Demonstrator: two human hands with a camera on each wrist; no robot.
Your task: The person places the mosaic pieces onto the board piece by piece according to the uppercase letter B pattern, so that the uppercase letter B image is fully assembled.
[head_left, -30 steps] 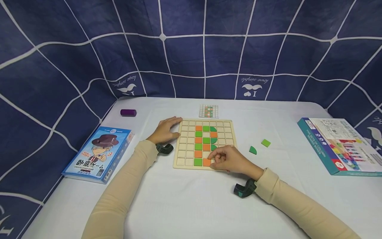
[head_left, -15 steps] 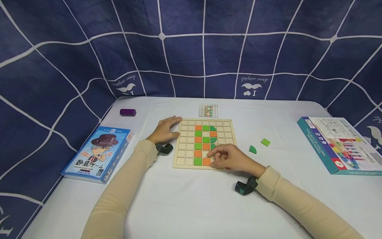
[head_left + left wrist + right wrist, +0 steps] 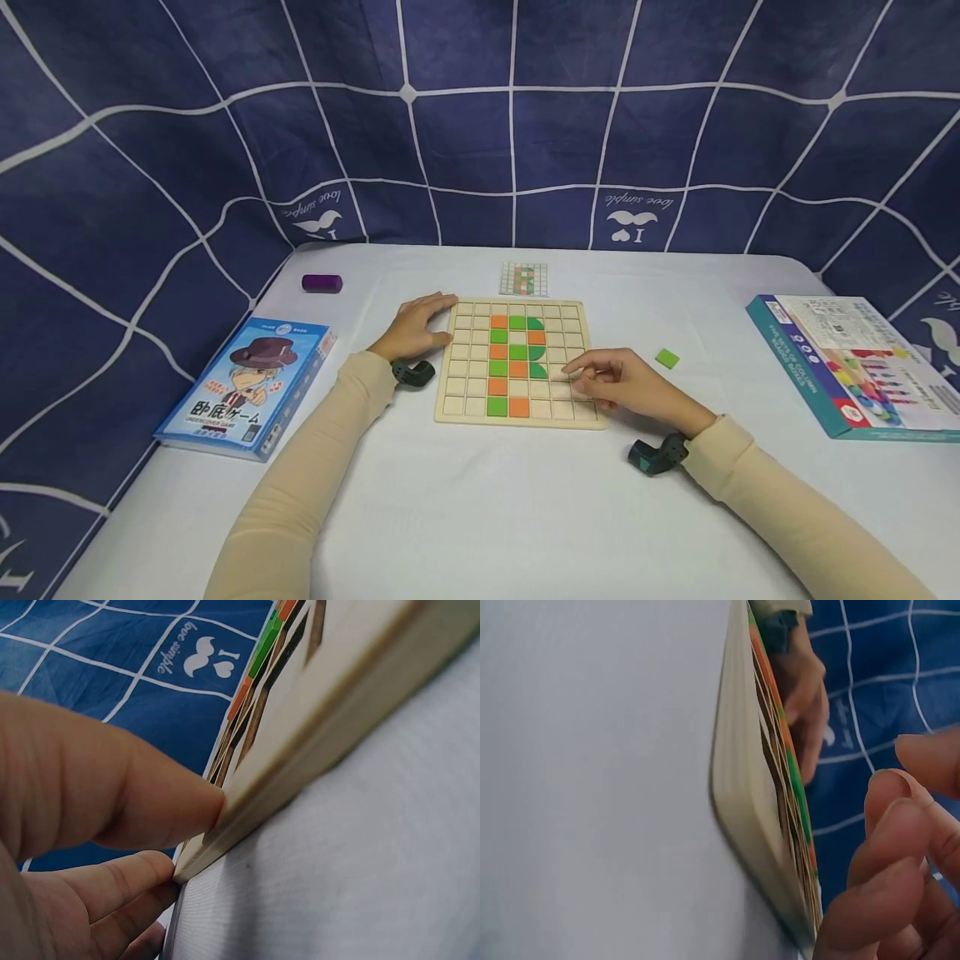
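A pale wooden grid board (image 3: 457,387) lies mid-table, with orange, light green and dark green pieces in its middle columns. My left hand (image 3: 412,327) rests at the board's upper left edge. In the left wrist view its thumb (image 3: 161,799) touches the rim and the other fingers reach the corner. Over the board's right side is my right hand (image 3: 626,383), fingers loosely bent. The right wrist view has its fingers (image 3: 889,847) with nothing seen between them. A light green square tile (image 3: 667,358) lies on the table beyond that hand.
A small printed pattern card (image 3: 524,279) lies behind the board. At the left are a blue game box (image 3: 247,387) and a purple cylinder (image 3: 322,283). A teal-edged box (image 3: 862,367) lies at the right. A dark blue cloth (image 3: 465,142) hangs behind the table.
My right hand has moved right from the board's lower middle, uncovering the lower right cells. It now hides the spot where a dark green quarter-round piece lay. My left hand has stayed still.
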